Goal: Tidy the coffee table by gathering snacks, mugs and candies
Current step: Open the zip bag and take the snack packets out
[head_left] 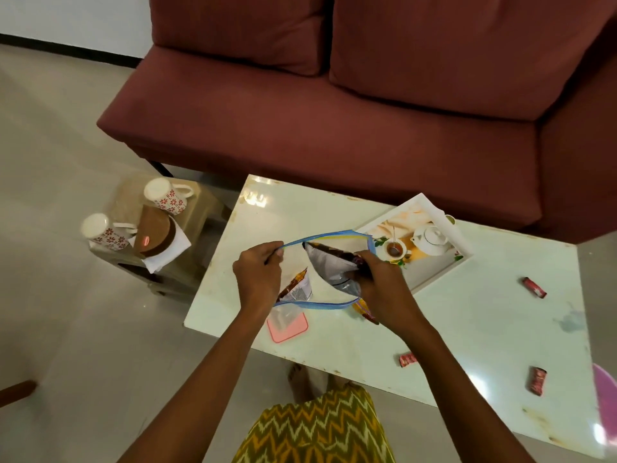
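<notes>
Left hand: bag; right hand: packet

Soft, even indoor light; glare patches on glossy table; wide-angle bowing at edges; slight blur.

My right hand covers the lower end of the silver snack packet, and my left hand hides part of the brown packet inside the zip bag. The bag lies over the top of the pink lid. Under my right wrist only a strip of an orange wrapper shows. The print on the red candies is too small to read. The frame's right edge cuts off a purple round thing, and the lower left edge a brown wooden piece
</notes>
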